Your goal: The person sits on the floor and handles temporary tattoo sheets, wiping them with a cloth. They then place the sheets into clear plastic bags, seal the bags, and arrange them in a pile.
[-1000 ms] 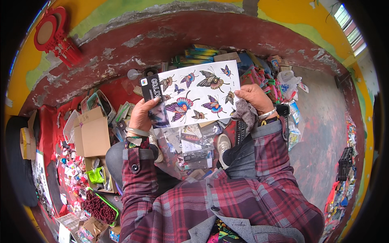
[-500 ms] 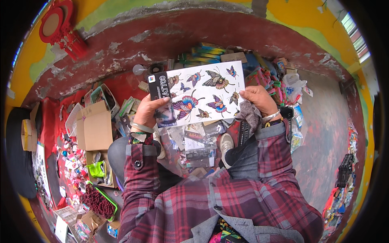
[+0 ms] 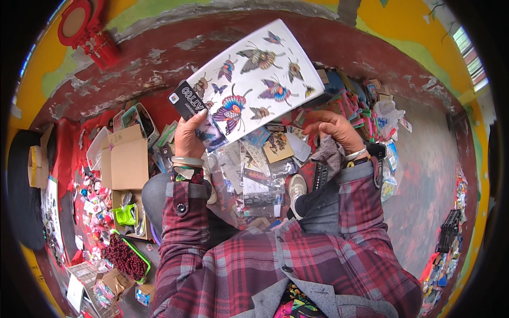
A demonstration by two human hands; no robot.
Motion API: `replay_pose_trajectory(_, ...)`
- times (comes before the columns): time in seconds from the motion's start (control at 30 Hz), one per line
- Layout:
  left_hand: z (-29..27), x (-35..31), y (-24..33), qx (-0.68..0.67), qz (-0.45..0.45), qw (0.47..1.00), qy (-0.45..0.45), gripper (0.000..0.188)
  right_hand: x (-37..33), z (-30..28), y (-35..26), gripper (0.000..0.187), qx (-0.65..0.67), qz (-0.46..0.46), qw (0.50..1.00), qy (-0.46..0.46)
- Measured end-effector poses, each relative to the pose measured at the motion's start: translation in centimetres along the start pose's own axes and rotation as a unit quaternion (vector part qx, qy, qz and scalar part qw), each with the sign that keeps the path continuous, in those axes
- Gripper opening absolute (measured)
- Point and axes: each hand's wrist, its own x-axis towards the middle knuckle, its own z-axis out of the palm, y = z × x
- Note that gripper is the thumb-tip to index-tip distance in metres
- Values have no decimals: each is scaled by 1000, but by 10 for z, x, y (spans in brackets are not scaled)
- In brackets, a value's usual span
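Note:
A white sheet of butterfly temporary tattoos [image 3: 286, 58] with a black header strip slants up to the right. My left hand [image 3: 190, 137] grips it by the lower left corner, thumb on the front. To the right of the sheet and apart from it is my right hand [image 3: 339, 130], its fingers curled around a crumpled grey cloth [image 3: 327, 153] that hangs below the palm. Beneath the hands, between my feet, lie flat clear plastic packets [image 3: 262, 199] and a tan card with a butterfly pattern [image 3: 275, 147].
An open cardboard box [image 3: 124, 164] stands at the left, with a green tray of dark red beads [image 3: 127, 259] nearer me. Pink and green packaged goods [image 3: 352, 106] and a white plastic bag [image 3: 387, 116] are piled at the right. A worn red wall [image 3: 159, 58] rises ahead.
My right hand has let go of the tattoo sheet and stays beside it with the cloth. The sheet has tilted, its right end swinging upward, held by my left hand alone.

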Motion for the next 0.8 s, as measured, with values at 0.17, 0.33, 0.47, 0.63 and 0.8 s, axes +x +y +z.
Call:
replay_pose_trajectory(0.17,11,2,-20,-58,31,998,11,23,24,51,5,43,49,-18,998,44)
replay_pose_trajectory(0.33,26,-1,-39,-46,0,999,2,31,43,74,23,18,99,-12,993,65)
replay_pose_trajectory(0.47,37,-5,-38,-86,-14,995,-40,32,43,81,21,20,138,1,985,102)
replay_pose_trajectory(0.63,33,-4,-37,-45,-95,994,-14,37,36,77,21,24,-12,-138,980,145)
replay_pose_trajectory(0.8,19,-2,-36,-222,-189,944,-154,69,33,53,11,37,-427,-413,785,177)
